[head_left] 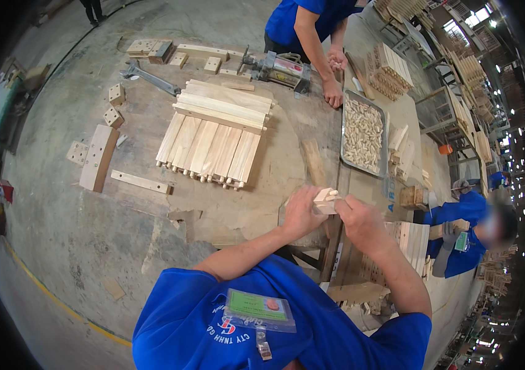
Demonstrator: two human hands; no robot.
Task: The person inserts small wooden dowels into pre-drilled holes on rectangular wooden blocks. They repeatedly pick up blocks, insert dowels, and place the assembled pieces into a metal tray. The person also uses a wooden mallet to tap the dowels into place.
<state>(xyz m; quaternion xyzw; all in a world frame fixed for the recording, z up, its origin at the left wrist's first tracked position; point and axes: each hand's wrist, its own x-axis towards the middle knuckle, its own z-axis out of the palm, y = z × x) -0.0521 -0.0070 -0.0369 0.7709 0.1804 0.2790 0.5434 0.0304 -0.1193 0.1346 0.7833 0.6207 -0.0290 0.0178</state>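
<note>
My left hand [302, 213] is closed round pale wooden slats [325, 202], their ends facing right. Short round dowels [333, 193] stick out of those ends. My right hand [364, 225] is beside them, its thumb and fingers pinched together at the slat ends; whatever it grips is hidden by the fingers. Beyond my hands, to the right, a metal tray [343, 139] holds many loose wooden dowels [363, 132]. To the left lies a stack of pale slats [210, 145], with dowels protruding from their near ends.
A wrench [151, 79], drilled wooden blocks [113, 116] and a clamp-like metal device [281, 71] lie on the worktable. Across it, a co-worker's hands [333, 89] are near the tray. Another person [460, 228] works at right, by stacked slats [412, 243].
</note>
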